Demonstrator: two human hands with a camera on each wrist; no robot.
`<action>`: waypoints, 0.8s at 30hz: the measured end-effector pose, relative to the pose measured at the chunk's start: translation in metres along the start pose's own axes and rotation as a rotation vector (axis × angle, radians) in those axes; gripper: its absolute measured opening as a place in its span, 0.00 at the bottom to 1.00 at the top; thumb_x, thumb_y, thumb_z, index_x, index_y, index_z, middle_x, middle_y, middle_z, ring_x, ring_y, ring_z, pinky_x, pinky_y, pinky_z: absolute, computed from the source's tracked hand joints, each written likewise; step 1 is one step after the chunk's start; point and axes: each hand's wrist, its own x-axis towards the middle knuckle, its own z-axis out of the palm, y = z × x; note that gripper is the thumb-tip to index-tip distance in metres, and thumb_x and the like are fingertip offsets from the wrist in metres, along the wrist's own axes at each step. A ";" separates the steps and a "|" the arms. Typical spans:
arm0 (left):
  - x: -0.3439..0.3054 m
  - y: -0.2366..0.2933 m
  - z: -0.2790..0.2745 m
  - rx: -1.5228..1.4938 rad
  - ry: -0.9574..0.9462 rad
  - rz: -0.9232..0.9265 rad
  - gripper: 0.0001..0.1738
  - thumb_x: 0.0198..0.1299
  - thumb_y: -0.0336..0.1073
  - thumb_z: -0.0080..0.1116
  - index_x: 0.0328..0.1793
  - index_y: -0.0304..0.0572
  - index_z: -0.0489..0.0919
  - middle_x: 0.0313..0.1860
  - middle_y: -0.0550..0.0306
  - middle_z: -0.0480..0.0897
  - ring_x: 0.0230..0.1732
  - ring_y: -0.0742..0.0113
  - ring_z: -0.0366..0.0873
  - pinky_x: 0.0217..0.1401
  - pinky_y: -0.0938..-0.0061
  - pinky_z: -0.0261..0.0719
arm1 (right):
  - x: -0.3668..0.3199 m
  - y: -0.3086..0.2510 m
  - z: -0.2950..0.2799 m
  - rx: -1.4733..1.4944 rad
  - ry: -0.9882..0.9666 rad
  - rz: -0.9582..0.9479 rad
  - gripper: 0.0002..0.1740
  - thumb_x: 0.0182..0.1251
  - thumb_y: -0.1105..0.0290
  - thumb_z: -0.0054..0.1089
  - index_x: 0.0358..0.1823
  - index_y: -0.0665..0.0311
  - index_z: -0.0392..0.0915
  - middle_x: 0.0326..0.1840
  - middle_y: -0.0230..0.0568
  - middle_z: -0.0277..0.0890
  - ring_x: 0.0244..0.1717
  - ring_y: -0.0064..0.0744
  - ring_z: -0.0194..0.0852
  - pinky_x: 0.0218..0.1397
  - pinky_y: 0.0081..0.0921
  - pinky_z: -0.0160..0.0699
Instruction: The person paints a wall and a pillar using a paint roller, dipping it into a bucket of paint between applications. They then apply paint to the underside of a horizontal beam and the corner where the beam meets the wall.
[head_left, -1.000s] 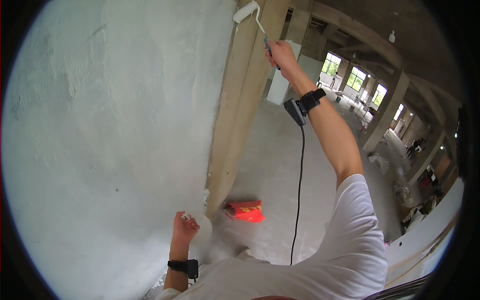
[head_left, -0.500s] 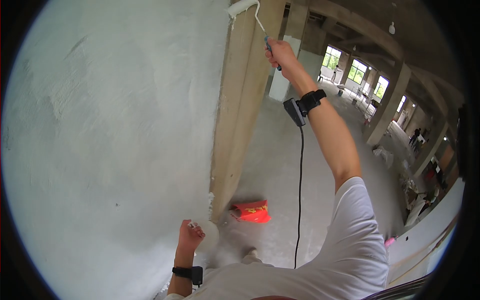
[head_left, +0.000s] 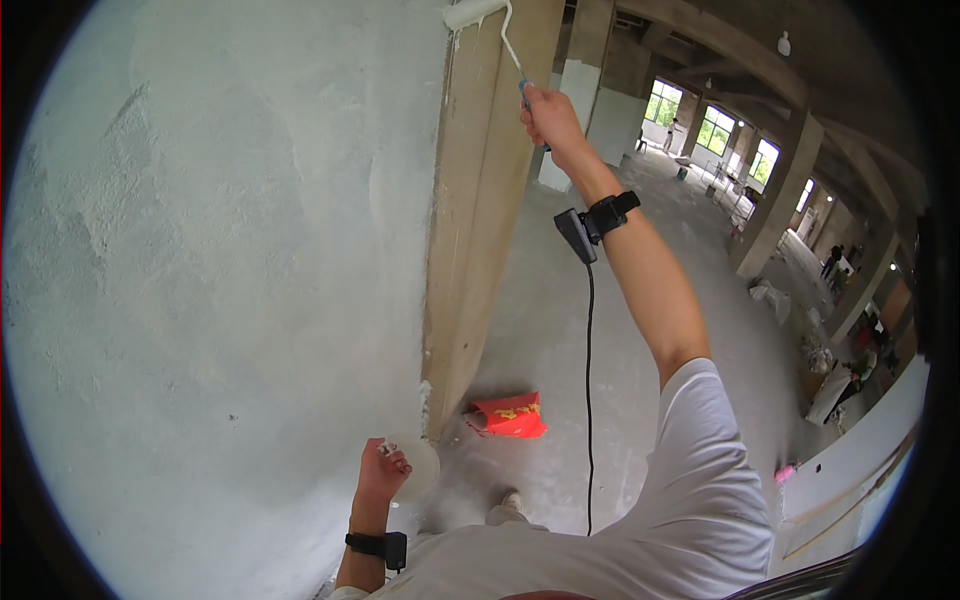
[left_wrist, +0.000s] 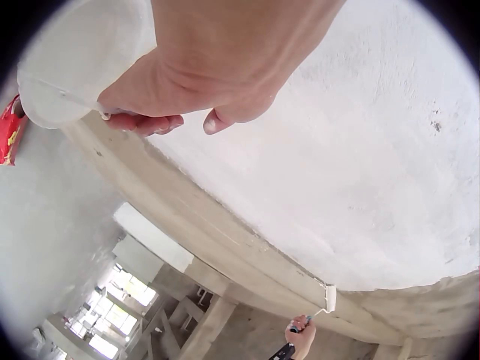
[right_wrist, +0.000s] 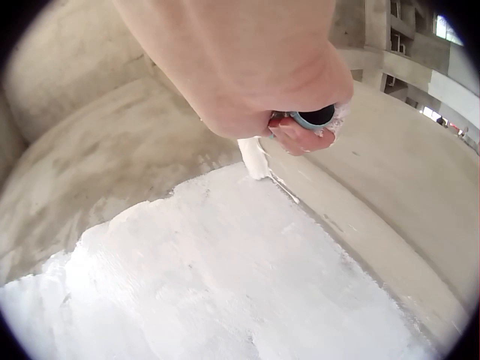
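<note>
High up at the wall's right edge, my right hand grips the blue handle of a paint roller. The roller's white, paint-coated sleeve lies at the corner where the pale painted wall meets a bare tan column. In the right wrist view, the dark hollow end of the handle pokes from the curled fingers, and the sleeve is partly hidden. Low by the wall, my left hand holds a whitish bucket by its thin wire handle. White paint marks those fingers.
A red bag lies on the grey floor near the column's foot. A black cable hangs from the right wrist camera. Farther off stand pillars, windows and piled materials. Bare, unpainted surface borders the fresh white paint.
The roller has shifted left toward the wall in the head view, the right hand moving with it. The left hand and bucket sit slightly lower and farther right as the view shifts.
</note>
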 end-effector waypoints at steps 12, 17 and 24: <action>-0.020 0.004 0.011 -0.029 -0.006 -0.010 0.12 0.57 0.46 0.56 0.26 0.52 0.71 0.17 0.68 0.65 0.21 0.71 0.62 0.32 0.71 0.64 | 0.000 0.003 0.003 -0.040 0.039 0.024 0.22 0.77 0.53 0.48 0.31 0.63 0.71 0.19 0.27 0.65 0.17 0.19 0.59 0.16 0.22 0.56; -0.029 0.009 0.016 -0.025 -0.010 0.000 0.12 0.57 0.46 0.56 0.26 0.52 0.71 0.17 0.67 0.66 0.21 0.71 0.64 0.32 0.70 0.64 | -0.004 -0.002 0.004 -0.053 0.052 0.053 0.22 0.77 0.52 0.48 0.31 0.63 0.71 0.19 0.27 0.65 0.17 0.19 0.60 0.17 0.22 0.57; -0.030 0.001 0.010 -0.029 -0.025 0.010 0.12 0.56 0.45 0.56 0.26 0.52 0.71 0.17 0.67 0.66 0.21 0.70 0.63 0.32 0.70 0.65 | -0.001 -0.007 0.008 -0.018 0.043 0.041 0.21 0.77 0.54 0.47 0.31 0.62 0.71 0.19 0.27 0.65 0.17 0.19 0.60 0.18 0.22 0.57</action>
